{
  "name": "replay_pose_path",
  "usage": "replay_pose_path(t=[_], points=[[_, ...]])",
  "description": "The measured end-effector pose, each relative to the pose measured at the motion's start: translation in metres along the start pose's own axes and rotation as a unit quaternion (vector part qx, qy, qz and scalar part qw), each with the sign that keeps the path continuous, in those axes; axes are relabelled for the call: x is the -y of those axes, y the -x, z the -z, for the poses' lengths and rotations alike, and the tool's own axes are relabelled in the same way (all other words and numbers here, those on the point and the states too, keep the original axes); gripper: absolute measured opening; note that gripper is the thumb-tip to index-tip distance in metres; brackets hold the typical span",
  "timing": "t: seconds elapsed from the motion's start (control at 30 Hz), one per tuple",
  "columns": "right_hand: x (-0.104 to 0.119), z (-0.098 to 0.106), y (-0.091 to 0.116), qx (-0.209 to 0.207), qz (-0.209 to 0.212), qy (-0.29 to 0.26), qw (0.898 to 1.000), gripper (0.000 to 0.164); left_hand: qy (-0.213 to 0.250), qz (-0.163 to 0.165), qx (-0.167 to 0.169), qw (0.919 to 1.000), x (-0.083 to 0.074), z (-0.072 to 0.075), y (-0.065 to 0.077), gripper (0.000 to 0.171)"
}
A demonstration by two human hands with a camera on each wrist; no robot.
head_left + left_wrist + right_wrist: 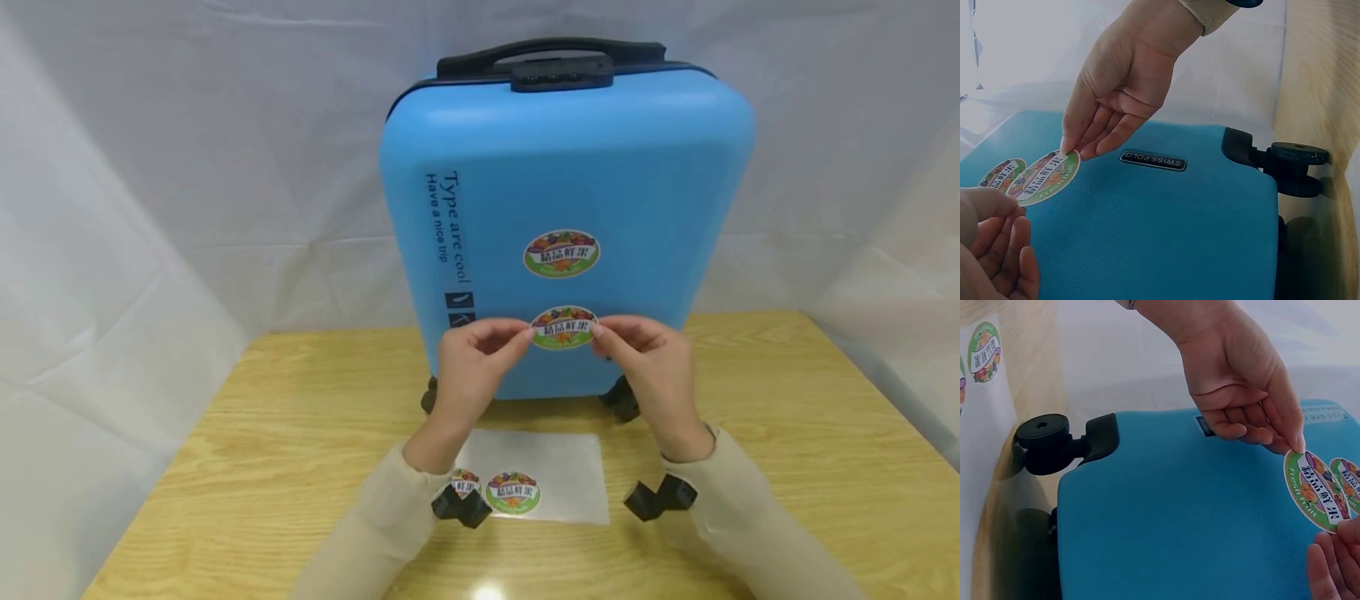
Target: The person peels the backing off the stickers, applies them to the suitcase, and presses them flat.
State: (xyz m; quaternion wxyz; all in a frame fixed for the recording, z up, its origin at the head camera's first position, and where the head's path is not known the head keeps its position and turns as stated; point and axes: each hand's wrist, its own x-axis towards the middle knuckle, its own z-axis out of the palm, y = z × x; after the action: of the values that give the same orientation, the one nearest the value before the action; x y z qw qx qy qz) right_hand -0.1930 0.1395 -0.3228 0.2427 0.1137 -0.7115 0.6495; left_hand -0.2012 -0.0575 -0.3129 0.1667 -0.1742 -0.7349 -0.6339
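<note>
Between my two hands is an oval fruit sticker with a green lower part and a white banner. My left hand pinches its left edge between thumb and fingers. The opposite edge is pinched by my right hand. In both wrist views the held sticker appears slightly apart from the blue suitcase, its face turned outward. A matching sticker lies flat on the suitcase front, just above the held one.
A pale backing sheet with two more stickers lies on the wooden table, partly behind my left wrist. The suitcase stands upright on black wheels, its handle on top. White cloth hangs behind.
</note>
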Motion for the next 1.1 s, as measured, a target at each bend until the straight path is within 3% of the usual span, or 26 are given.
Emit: replay_pose_path(t=[0.67, 1.1], points=[[0.004, -0.005, -0.01, -0.007, 0.028, 0.007, 1.0, 0.019, -0.042, -0.025, -0.06, 0.997, -0.008, -0.006, -0.007, 0.013], [0.007, -0.008, -0.011, -0.002, 0.03, 0.006, 1.0, 0.02, -0.048, -0.025, -0.06, 0.9967, -0.007, -0.008, -0.007, 0.014]])
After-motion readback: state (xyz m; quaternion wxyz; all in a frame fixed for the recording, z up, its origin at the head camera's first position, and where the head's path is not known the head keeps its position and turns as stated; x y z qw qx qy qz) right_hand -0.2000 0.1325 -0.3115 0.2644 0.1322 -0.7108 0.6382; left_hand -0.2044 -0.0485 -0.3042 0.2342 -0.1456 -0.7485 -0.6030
